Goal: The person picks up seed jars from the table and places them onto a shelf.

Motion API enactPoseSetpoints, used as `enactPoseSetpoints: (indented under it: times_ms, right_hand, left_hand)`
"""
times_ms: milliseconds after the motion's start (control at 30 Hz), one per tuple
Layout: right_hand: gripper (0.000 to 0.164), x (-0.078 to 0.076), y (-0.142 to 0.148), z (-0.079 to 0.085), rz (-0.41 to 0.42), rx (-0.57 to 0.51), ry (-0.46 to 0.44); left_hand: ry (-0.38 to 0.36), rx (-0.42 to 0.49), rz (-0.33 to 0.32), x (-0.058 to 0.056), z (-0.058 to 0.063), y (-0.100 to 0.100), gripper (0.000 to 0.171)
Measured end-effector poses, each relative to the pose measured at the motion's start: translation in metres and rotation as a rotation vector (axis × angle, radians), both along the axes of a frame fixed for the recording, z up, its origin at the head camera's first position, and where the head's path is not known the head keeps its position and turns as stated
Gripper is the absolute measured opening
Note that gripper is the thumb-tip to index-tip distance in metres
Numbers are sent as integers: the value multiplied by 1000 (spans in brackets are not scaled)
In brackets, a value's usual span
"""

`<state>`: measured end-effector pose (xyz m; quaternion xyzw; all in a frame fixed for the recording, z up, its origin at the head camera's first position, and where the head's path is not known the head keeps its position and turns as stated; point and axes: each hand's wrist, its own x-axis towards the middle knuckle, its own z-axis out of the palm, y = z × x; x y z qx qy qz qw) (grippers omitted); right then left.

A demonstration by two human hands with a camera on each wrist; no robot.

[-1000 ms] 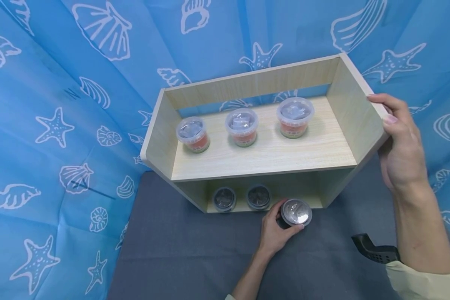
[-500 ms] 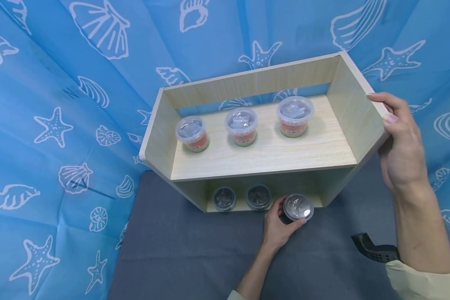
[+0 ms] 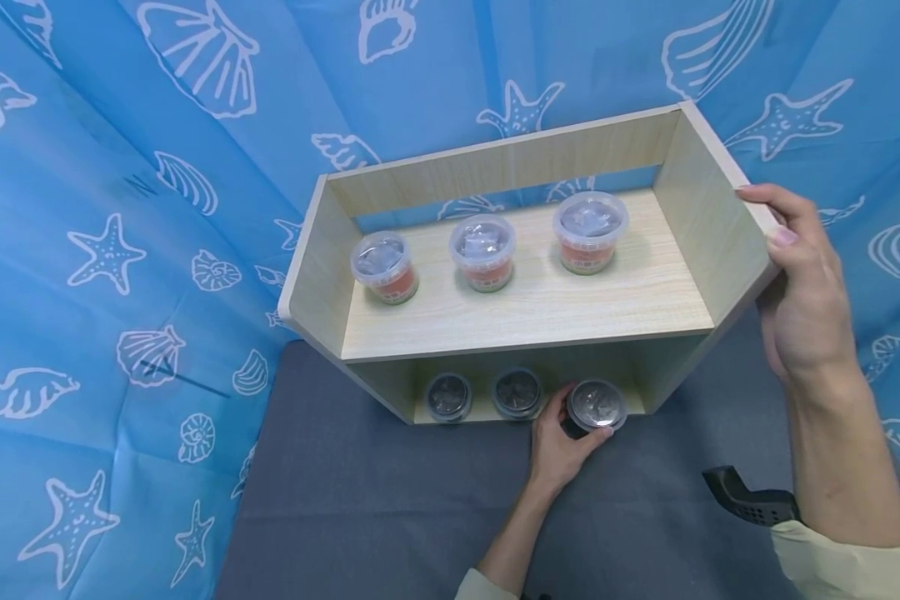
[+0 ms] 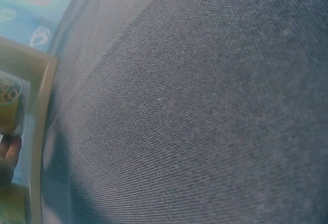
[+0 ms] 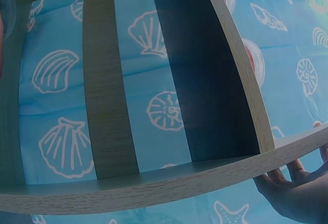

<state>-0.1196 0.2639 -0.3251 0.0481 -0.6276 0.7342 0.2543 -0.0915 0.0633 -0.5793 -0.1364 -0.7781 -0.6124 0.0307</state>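
My left hand (image 3: 557, 450) grips a round clear-lidded plastic tub (image 3: 598, 403), thumb on its near right side, at the front right of the pale wooden shelf's (image 3: 528, 321) lower compartment. Left of it on that level stand two more lidded tubs, a middle one (image 3: 517, 393) and a left one (image 3: 448, 397). In the left wrist view, fingertips (image 4: 12, 151) show between two tubs with yellowish sides. My right hand (image 3: 808, 292) holds the front edge of the shelf's right side panel; the right wrist view shows its fingers (image 5: 294, 171) behind that panel.
On the upper board stand three clear-lidded tubs with reddish sides: a left one (image 3: 396, 283), a middle one (image 3: 487, 275) and a right one (image 3: 587, 254). A blue shell-patterned curtain (image 3: 195, 208) hangs behind and to the left. Grey cloth (image 3: 360, 508) covers the table.
My left hand has moved the tub slightly away from me, to the lower compartment's front edge, level with the other two. The right hand keeps its hold on the side panel.
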Motion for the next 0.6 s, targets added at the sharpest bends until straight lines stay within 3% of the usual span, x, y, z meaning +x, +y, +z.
enactPoseSetpoints:
  times_ms: [300,600]
  right_hand:
    - [45,-2,1,0,8,7,17]
    - [45,-2,1,-1,14,-25,16]
  left_hand:
    - [-33,-28,-24,-5,5,1,76]
    - [-13,-69,-17,-8,1,3,77]
